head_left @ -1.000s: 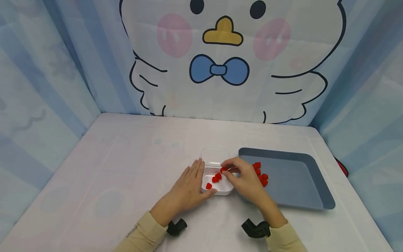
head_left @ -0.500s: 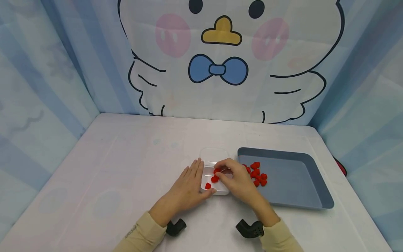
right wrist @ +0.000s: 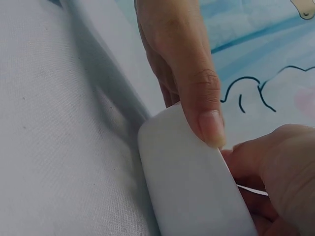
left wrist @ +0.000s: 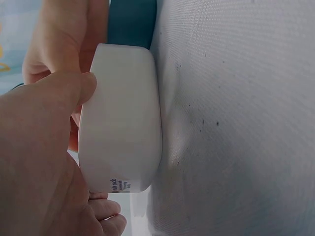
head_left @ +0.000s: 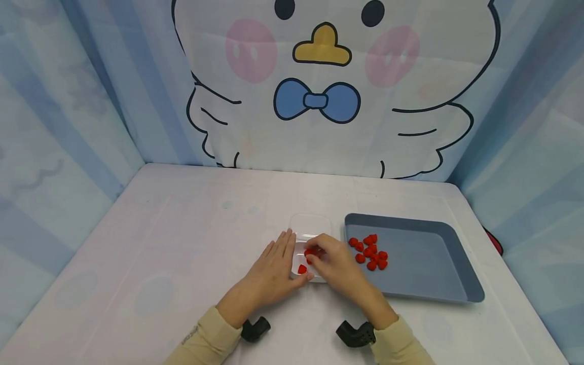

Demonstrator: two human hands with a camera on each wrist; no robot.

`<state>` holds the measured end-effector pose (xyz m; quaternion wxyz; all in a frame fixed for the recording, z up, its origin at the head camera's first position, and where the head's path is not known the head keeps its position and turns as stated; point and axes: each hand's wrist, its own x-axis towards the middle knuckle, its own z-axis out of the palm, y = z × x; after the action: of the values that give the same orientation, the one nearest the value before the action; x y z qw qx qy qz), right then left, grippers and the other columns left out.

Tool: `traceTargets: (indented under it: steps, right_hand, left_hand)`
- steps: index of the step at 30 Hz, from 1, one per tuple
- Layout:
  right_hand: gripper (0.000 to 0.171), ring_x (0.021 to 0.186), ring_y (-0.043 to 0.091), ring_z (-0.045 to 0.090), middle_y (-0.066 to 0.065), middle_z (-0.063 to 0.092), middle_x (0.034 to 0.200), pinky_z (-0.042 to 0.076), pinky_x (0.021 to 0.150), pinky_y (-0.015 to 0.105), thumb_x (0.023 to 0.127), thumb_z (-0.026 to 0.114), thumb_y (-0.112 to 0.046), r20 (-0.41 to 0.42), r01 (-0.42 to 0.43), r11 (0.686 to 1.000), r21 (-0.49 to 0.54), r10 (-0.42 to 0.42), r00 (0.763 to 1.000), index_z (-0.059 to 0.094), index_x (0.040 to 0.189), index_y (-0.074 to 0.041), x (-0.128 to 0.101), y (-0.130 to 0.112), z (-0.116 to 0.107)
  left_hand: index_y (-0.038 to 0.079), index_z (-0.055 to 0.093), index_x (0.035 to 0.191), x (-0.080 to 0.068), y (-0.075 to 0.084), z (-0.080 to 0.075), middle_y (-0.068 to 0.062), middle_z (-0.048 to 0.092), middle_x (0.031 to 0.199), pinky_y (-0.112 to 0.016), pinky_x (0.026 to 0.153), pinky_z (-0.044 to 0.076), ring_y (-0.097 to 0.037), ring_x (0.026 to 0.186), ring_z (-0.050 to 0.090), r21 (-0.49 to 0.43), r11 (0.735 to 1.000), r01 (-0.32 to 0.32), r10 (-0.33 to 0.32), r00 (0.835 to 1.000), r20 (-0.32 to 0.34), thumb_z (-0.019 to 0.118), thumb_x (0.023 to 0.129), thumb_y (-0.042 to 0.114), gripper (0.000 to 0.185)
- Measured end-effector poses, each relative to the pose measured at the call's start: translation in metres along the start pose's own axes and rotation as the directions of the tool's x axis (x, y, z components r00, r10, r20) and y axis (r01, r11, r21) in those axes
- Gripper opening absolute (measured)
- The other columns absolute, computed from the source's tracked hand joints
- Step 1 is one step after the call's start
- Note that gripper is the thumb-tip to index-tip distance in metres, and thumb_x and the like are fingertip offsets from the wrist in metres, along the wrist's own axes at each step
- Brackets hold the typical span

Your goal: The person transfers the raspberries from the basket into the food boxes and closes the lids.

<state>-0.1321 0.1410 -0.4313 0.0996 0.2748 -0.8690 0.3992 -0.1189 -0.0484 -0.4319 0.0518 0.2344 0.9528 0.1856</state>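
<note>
the small clear container (head_left: 310, 238) sits on the white table (head_left: 182, 243), just left of the grey tray (head_left: 424, 263) and close in front of me. a few red pieces (head_left: 302, 269) already lie inside it. my right hand (head_left: 335, 263) is over the container, fingers curled down around another red piece (head_left: 308, 252) that shows at my fingertips; i take it that i am pinching it, though the grip itself is mostly hidden from the head view. my left hand (head_left: 274, 271) lies flat with straight fingers along the container's left wall, thumb (left wrist: 69, 86) pressed on the near rim, steadying it and holding nothing else. a cluster of red pieces (head_left: 369, 252) waits in the tray, near its left wall.

the risks, as i judge them: the container looks light, so if my right hand knocks its rim as it lifts away, it could skid or tip and spill what is inside. if i ease the thumb off, nothing steadies it. letting go too high could bounce the piece out onto the table.
</note>
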Motion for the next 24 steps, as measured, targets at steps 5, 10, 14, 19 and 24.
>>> traceTargets:
  steps: [5,10,14,19,24]
  right_hand:
    - [0.024,0.085,0.012,0.065,0.004,0.072,0.099,0.060,0.081,0.028,0.083,0.075,0.001,0.016,-0.008,0.999,-0.043,0.009,1.000,0.069,0.106,-0.005,-0.001,-0.001,0.002]
    - [0.024,0.087,0.015,0.066,0.005,0.073,0.102,0.060,0.084,0.032,0.085,0.074,0.001,0.038,-0.043,0.999,-0.028,0.045,0.998,0.069,0.107,-0.005,-0.002,-0.002,0.001]
    - [0.022,0.091,0.016,0.068,0.004,0.073,0.103,0.060,0.086,0.033,0.086,0.073,0.001,0.023,-0.074,0.997,-0.003,0.075,0.997,0.069,0.107,-0.006,-0.002,-0.003,-0.004]
    - [0.024,0.092,0.015,0.069,0.002,0.073,0.102,0.060,0.085,0.034,0.085,0.074,-0.001,-0.029,-0.111,0.994,0.011,0.112,0.993,0.070,0.107,-0.008,-0.003,-0.003,-0.015]
    - [0.025,0.095,0.017,0.069,0.002,0.072,0.104,0.060,0.087,0.039,0.086,0.074,-0.001,-0.054,-0.127,0.992,0.003,0.127,0.990,0.069,0.109,-0.008,-0.004,0.000,-0.026]
  left_hand:
    - [-0.003,0.018,0.156,0.000,0.001,0.000,-0.016,0.020,0.165,-0.052,0.123,0.024,-0.030,0.154,0.019,0.008,1.000,0.002,-0.002,1.000,-0.001,0.053,0.093,0.062,0.096]
    - [-0.002,0.019,0.156,0.001,0.001,0.001,-0.016,0.020,0.165,-0.052,0.123,0.023,-0.030,0.154,0.019,0.007,1.000,0.006,-0.006,1.000,0.001,0.053,0.093,0.062,0.096]
    - [-0.001,0.018,0.156,0.001,0.001,0.001,-0.015,0.019,0.165,-0.051,0.123,0.023,-0.029,0.154,0.018,0.004,1.000,0.011,-0.011,1.000,0.010,0.053,0.093,0.063,0.096]
    - [0.000,0.017,0.157,0.002,0.001,0.001,-0.015,0.018,0.166,-0.051,0.123,0.023,-0.029,0.154,0.018,0.010,1.000,0.021,-0.022,1.000,0.020,0.053,0.093,0.064,0.097]
    - [0.000,0.016,0.157,0.003,0.001,0.002,-0.014,0.018,0.166,-0.051,0.123,0.023,-0.030,0.154,0.018,0.013,0.999,0.029,-0.030,0.999,0.020,0.054,0.092,0.063,0.098]
